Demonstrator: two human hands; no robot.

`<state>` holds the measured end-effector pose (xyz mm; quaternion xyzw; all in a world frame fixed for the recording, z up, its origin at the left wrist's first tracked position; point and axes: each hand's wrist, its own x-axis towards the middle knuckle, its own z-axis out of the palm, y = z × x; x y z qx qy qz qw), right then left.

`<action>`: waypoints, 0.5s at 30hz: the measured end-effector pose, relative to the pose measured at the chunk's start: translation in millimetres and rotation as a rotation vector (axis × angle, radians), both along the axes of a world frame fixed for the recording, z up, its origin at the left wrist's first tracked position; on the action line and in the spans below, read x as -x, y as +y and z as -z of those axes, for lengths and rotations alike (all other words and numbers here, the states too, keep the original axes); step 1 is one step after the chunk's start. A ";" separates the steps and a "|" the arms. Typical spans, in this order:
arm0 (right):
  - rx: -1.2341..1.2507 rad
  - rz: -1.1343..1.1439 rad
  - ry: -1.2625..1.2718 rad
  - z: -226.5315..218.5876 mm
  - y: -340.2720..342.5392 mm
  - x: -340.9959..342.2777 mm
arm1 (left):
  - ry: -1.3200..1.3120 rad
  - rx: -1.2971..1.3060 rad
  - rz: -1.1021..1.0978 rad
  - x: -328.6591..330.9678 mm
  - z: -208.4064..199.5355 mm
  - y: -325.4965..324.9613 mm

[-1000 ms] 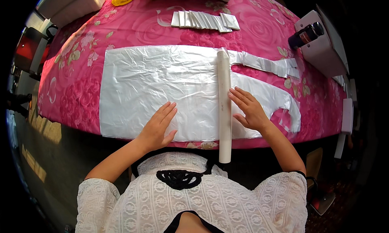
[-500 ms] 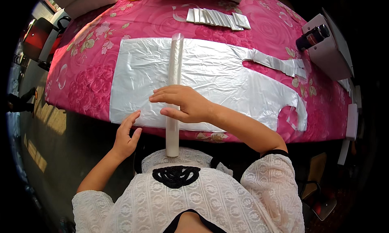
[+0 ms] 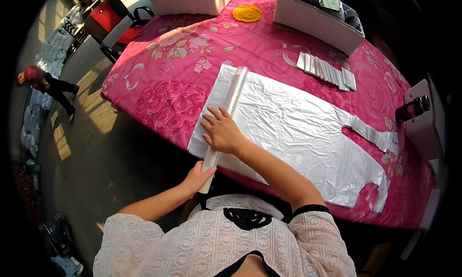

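A long, pale, translucent roll [image 3: 234, 96] lies crosswise on a flat silvery-white plastic bag [image 3: 298, 137], close to the bag's left end. My left hand [image 3: 197, 178] grips the near end of this roll, which sticks out past the table edge. Farther up, my right hand [image 3: 223, 133] rests palm down on the roll with its fingers spread. The bag has a cut-out and looped handles at its right end, and its surface is creased. Whether it is one bag or a stack, I cannot tell.
Pink floral cloth [image 3: 168, 103] covers the table. Beyond the bag lies a row of folded white pieces [image 3: 325, 71]. A yellow dish [image 3: 247, 13], a filled white box [image 3: 315, 26] and a dark bottle [image 3: 412, 109] surround the work. At left are a person [image 3: 53, 86] and a red-black chair [image 3: 108, 19].
The roll has shifted toward the bag's left end. My left hand has closed on its near end, and my right hand has settled onto it. The whole view has turned.
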<state>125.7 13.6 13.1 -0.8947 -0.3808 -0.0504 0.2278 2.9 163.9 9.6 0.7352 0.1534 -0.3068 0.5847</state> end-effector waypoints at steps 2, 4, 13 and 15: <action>-0.059 0.103 -0.045 6.8 20.2 4.2 | 0.002 -0.047 -0.081 -0.7 11.6 4.1; -0.190 0.207 0.014 10.0 29.9 8.3 | 0.071 -0.039 -0.091 -1.6 3.1 5.3; -1.320 0.523 0.652 -42.2 -19.0 22.3 | 0.030 0.383 0.189 -12.9 -33.2 -26.3; -1.655 0.260 0.864 -66.6 -51.2 17.5 | 0.053 0.657 0.332 -31.1 -53.6 -49.4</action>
